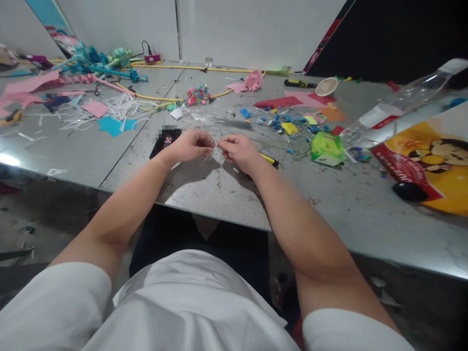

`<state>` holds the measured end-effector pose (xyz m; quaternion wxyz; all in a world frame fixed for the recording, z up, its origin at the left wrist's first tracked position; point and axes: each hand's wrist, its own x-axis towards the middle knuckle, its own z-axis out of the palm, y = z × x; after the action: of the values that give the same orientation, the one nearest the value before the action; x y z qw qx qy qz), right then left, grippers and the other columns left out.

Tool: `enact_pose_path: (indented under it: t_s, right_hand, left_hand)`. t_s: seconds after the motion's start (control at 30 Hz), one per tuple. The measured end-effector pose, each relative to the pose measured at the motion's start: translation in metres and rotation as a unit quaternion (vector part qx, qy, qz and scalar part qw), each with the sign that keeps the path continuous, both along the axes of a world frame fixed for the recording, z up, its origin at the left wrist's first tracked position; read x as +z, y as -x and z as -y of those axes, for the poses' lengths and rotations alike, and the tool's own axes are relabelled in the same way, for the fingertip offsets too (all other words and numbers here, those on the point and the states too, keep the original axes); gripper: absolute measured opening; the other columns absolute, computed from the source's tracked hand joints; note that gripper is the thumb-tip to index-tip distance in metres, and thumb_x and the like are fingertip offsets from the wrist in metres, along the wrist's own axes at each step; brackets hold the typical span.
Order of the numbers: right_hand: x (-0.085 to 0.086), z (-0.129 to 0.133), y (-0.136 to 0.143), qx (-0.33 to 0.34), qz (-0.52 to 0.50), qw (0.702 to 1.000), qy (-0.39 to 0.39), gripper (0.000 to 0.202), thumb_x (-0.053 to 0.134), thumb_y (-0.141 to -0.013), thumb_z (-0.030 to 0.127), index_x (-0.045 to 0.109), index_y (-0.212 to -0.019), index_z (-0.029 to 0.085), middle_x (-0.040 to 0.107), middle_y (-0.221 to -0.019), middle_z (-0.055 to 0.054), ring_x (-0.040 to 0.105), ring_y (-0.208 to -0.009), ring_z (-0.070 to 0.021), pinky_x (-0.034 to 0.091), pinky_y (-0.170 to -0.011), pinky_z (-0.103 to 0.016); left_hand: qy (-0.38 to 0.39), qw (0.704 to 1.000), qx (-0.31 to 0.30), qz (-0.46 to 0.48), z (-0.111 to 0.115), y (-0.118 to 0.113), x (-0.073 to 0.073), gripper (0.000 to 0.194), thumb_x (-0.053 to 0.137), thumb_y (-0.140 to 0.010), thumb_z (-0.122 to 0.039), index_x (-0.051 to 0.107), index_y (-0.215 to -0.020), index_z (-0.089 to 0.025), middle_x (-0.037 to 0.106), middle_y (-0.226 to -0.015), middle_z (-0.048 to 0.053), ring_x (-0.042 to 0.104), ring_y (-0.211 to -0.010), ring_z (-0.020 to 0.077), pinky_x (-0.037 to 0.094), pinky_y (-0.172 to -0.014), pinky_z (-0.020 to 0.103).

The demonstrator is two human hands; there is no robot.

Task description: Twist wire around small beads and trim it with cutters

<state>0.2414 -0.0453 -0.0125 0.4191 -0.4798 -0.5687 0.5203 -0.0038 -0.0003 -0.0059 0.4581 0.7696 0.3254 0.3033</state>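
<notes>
Above the near edge of the grey table [204, 195], my two hands nearly meet at the fingertips. My left hand [193, 145] is closed in a pinch on thin wire [206, 157], whose fine ends stick out below the fingers. Facing it, my right hand [239, 151] pinches at the same wire; its lower fingers are curled and partly hidden. A black phone-like object [164, 144] lies beside my left wrist. Under my right wrist shows a yellow-and-black cutter-like tool [269, 159]. Just beyond the hands lies a bundle of straight thin wires [219, 119].
Blue and yellow bits on wires [285, 119], a green packet [328, 148], a clear bottle [405, 100] and a yellow printed bag [431, 156] lie rightward. White paper strips [117, 107], pink paper [32, 87] and teal crepe flowers [87, 56] are leftward. A yellow cable [175, 65] runs behind.
</notes>
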Motion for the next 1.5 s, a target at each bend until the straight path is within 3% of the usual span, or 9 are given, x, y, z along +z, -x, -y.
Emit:
enact_pose_path:
  t_s: [0.2, 0.47, 0.57, 0.63, 0.77, 0.87, 1.0, 1.17, 1.5]
  right_hand:
    - [-0.004, 0.003, 0.002, 0.027, -0.038, 0.999, 0.017, 0.052, 0.107, -0.106, 0.055, 0.066, -0.087, 0.028, 0.048, -0.069, 0.006, 0.04, -0.064, -0.0151, 0.036, -0.057, -0.026]
    - [-0.002, 0.007, 0.005, 0.085, -0.111, 0.989, 0.04, 0.056, 0.105, -0.103, 0.063, 0.063, -0.087, 0.029, 0.046, -0.076, 0.006, 0.042, -0.07, -0.0177, 0.041, -0.065, -0.03]
    - [-0.002, 0.005, 0.007, 0.031, -0.044, 0.999, 0.006, 0.057, 0.103, -0.105, 0.066, 0.061, -0.088, 0.03, 0.047, -0.075, 0.007, 0.045, -0.068, -0.0181, 0.045, -0.068, -0.033]
    - [-0.002, 0.005, 0.006, -0.013, 0.035, 0.997, -0.067, 0.053, 0.104, -0.105, 0.062, 0.063, -0.09, 0.031, 0.056, -0.076, 0.005, 0.053, -0.072, -0.0204, 0.048, -0.071, -0.035]
    - [0.005, 0.01, -0.001, -0.025, 0.19, 0.953, -0.233, 0.033, 0.098, -0.106, 0.041, 0.069, -0.095, 0.03, 0.074, -0.092, -0.005, 0.063, -0.091, -0.0267, 0.053, -0.086, -0.042]
    - [0.011, 0.014, -0.005, 0.006, 0.273, 0.92, -0.282, 0.024, 0.084, -0.111, 0.03, 0.066, -0.095, 0.03, 0.076, -0.098, -0.008, 0.063, -0.096, -0.0287, 0.053, -0.094, -0.045]
    - [0.013, 0.016, -0.005, 0.026, 0.318, 0.898, -0.304, 0.022, 0.072, -0.115, 0.027, 0.059, -0.097, 0.031, 0.073, -0.101, -0.01, 0.063, -0.102, -0.0303, 0.052, -0.102, -0.046]
    - [0.012, 0.017, 0.0, 0.019, 0.309, 0.901, -0.305, 0.02, 0.063, -0.119, 0.027, 0.055, -0.1, 0.032, 0.074, -0.106, -0.012, 0.064, -0.11, -0.0339, 0.051, -0.108, -0.048]
    - [0.016, 0.013, -0.006, 0.083, 0.312, 0.915, -0.244, 0.03, 0.069, -0.116, 0.019, 0.057, -0.092, 0.031, 0.067, -0.092, -0.005, 0.057, -0.094, -0.0284, 0.045, -0.096, -0.043]
  left_hand:
    - [0.003, 1.0, -0.014, 0.011, -0.001, 0.001, -0.002, 0.017, 0.1, -0.092, -0.02, 0.083, -0.096, -0.02, 0.081, -0.078, 0.001, 0.078, -0.074, 0.0171, 0.061, -0.076, 0.029]
    - [0.025, 0.998, -0.026, 0.045, 0.005, -0.001, 0.007, 0.023, 0.106, -0.089, -0.025, 0.086, -0.098, -0.019, 0.085, -0.083, 0.004, 0.079, -0.074, 0.0175, 0.064, -0.073, 0.029]
    - [0.034, 0.998, -0.01, 0.046, 0.006, -0.002, 0.008, 0.019, 0.103, -0.086, -0.02, 0.085, -0.093, -0.019, 0.083, -0.079, 0.003, 0.077, -0.071, 0.0164, 0.062, -0.07, 0.028]
    - [0.039, 0.998, 0.003, 0.041, 0.005, -0.002, 0.008, 0.018, 0.102, -0.086, -0.019, 0.085, -0.091, -0.019, 0.082, -0.078, 0.003, 0.076, -0.07, 0.0162, 0.062, -0.07, 0.027]
    - [0.057, 0.998, 0.012, 0.02, 0.006, -0.001, 0.01, 0.018, 0.103, -0.088, -0.019, 0.086, -0.094, -0.019, 0.082, -0.078, 0.003, 0.078, -0.071, 0.0176, 0.065, -0.072, 0.029]
    - [0.071, 0.997, 0.012, 0.002, 0.008, 0.0, 0.012, 0.016, 0.101, -0.087, -0.016, 0.088, -0.096, -0.018, 0.081, -0.078, 0.003, 0.078, -0.072, 0.0181, 0.066, -0.073, 0.03]
    - [0.078, 0.997, 0.007, 0.0, 0.008, 0.001, 0.013, 0.014, 0.098, -0.089, -0.013, 0.089, -0.097, -0.018, 0.082, -0.081, 0.004, 0.077, -0.073, 0.0179, 0.062, -0.072, 0.029]
    - [0.081, 0.997, 0.001, 0.011, 0.009, -0.001, 0.014, 0.013, 0.099, -0.091, -0.013, 0.088, -0.095, -0.019, 0.081, -0.08, 0.004, 0.077, -0.074, 0.0188, 0.063, -0.074, 0.031]
    - [0.109, 0.993, -0.024, -0.028, 0.015, 0.003, 0.018, 0.011, 0.105, -0.093, -0.02, 0.095, -0.097, -0.019, 0.085, -0.084, 0.006, 0.08, -0.073, 0.0196, 0.068, -0.076, 0.032]
